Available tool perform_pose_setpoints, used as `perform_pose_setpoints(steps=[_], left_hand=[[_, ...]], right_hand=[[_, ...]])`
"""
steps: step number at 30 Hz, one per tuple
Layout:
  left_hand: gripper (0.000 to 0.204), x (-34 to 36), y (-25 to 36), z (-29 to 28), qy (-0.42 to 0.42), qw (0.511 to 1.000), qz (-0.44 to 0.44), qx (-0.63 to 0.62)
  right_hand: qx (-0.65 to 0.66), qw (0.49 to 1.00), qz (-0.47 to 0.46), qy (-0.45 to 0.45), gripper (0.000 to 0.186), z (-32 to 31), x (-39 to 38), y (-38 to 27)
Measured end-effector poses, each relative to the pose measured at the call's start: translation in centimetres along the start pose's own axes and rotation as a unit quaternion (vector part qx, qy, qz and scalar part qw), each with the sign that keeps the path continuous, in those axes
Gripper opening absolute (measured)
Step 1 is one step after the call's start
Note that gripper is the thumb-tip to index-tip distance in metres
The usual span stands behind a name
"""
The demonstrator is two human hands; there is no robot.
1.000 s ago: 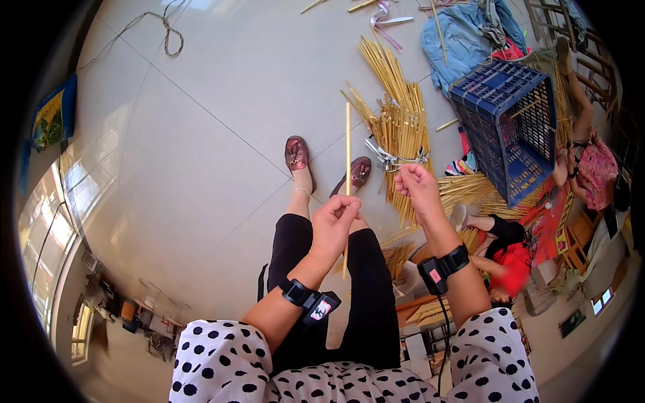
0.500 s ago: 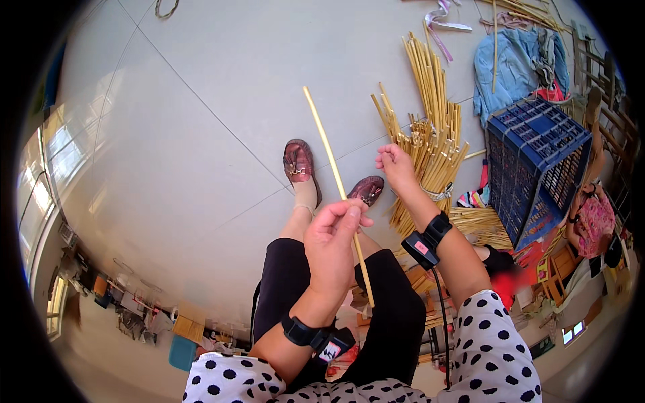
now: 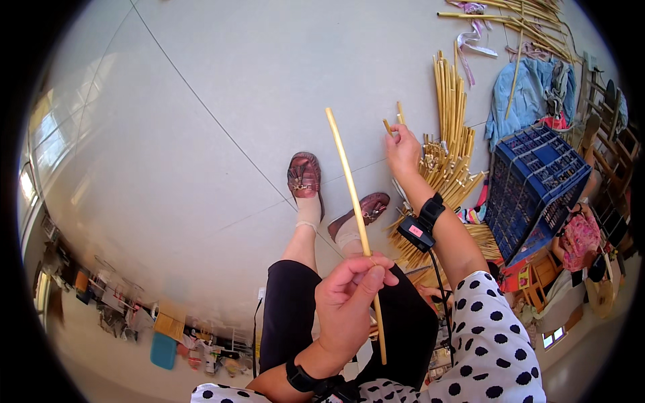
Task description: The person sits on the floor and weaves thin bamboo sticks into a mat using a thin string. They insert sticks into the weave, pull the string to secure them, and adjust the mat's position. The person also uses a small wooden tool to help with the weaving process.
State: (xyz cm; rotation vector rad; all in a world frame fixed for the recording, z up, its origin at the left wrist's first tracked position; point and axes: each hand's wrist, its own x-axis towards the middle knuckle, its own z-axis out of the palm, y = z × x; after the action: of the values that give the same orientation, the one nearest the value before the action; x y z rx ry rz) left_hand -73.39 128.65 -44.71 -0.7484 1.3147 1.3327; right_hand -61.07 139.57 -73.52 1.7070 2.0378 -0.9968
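My left hand (image 3: 353,295) pinches a long, pale yellow reed stick (image 3: 349,176) between thumb and fingers. The stick slants up and away over the floor, its lower end over my dark trousers. My right hand (image 3: 404,151) is farther off, by the left side of a bundle of reed sticks (image 3: 457,151). Its fingers close round a loose reed stick (image 3: 388,126), whose tip shows at the fingertips; the hand hides the rest. Another stick tip stands just behind. My right forearm covers part of the bundle.
To the right stands a blue plastic crate (image 3: 534,185), with a light blue cloth garment (image 3: 514,94) behind it. More loose sticks (image 3: 510,21) and a shiny ribbon (image 3: 474,43) lie at the far right. A person in pink (image 3: 579,235) is at the right edge.
My right hand has moved up and left relative to the bundle, onto the loose stick tips. My left hand has come nearer my body, still holding its stick. The view has shifted.
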Motion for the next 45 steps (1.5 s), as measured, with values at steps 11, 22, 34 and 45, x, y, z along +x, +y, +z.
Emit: perform_pose_setpoints(steps=[11,22,34,45], left_hand=[[0.015,0.0,0.5,-0.1,-0.01,1.0,-0.011,-0.007],[0.015,0.2,1.0,-0.1,-0.025,0.999,-0.029,-0.007],[0.014,0.2,0.2,0.1,-0.021,0.999,-0.022,-0.018],[0.012,0.8,-0.6,-0.3,0.01,0.999,0.035,0.025]], right_hand=[[0.067,0.997,-0.02,-0.021,0.017,-2.3,0.6,3.5],[0.051,0.996,-0.073,-0.025,0.018,-3.7,2.9,3.4],[0.263,0.956,-0.099,-0.081,0.017,-5.6,6.4,0.8],[0.259,0.934,-0.247,0.019,0.016,-17.2,-0.4,-8.1]])
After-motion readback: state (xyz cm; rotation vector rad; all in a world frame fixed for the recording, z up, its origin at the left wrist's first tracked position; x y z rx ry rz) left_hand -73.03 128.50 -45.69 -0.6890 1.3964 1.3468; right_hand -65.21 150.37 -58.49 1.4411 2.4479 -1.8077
